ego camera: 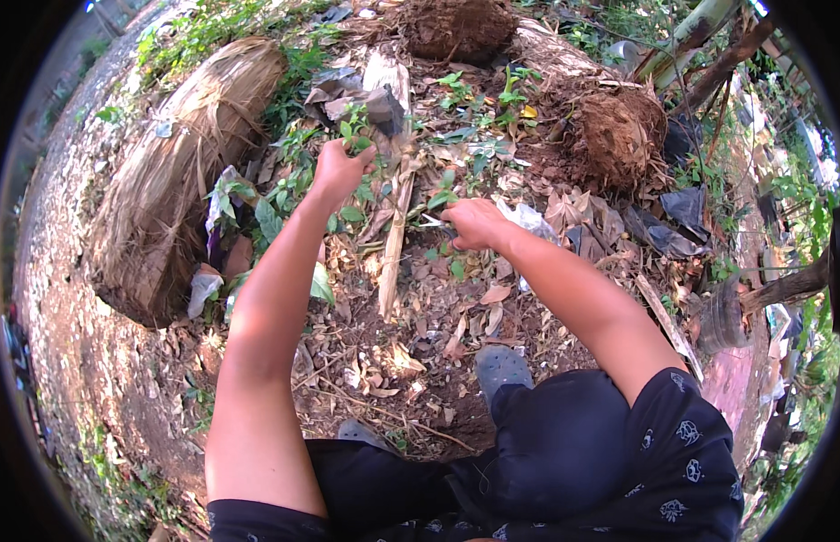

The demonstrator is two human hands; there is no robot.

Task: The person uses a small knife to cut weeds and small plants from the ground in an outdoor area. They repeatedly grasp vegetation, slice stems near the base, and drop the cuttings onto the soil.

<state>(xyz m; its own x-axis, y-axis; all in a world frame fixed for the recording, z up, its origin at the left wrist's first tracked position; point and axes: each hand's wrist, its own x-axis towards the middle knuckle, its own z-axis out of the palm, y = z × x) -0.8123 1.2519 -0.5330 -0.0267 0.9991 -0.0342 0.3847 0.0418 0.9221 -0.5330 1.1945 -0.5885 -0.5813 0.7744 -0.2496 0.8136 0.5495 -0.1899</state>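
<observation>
My left hand (341, 171) pinches a thin green stem, with small leaves (354, 129) standing up above the fingers. My right hand (475, 222) grips what looks like a pair of scissors, whose pale metal blades (430, 221) point left, towards the plants; its handles are mostly hidden in the fist. A leafy sprig (443, 192) rises just past my right fingers. Below my left wrist grow broader-leaved weeds (269, 218). Between the two hands a strip of dry split wood (395, 251) lies on the ground.
A long fibrous trunk piece (182, 169) lies at left. Clods of roots and soil (613, 139) sit at the far right, with black plastic sheeting (681, 217) nearby. Grey stones (365, 107) lie beyond my left hand. Dry leaves cover soil around my clogs (502, 369).
</observation>
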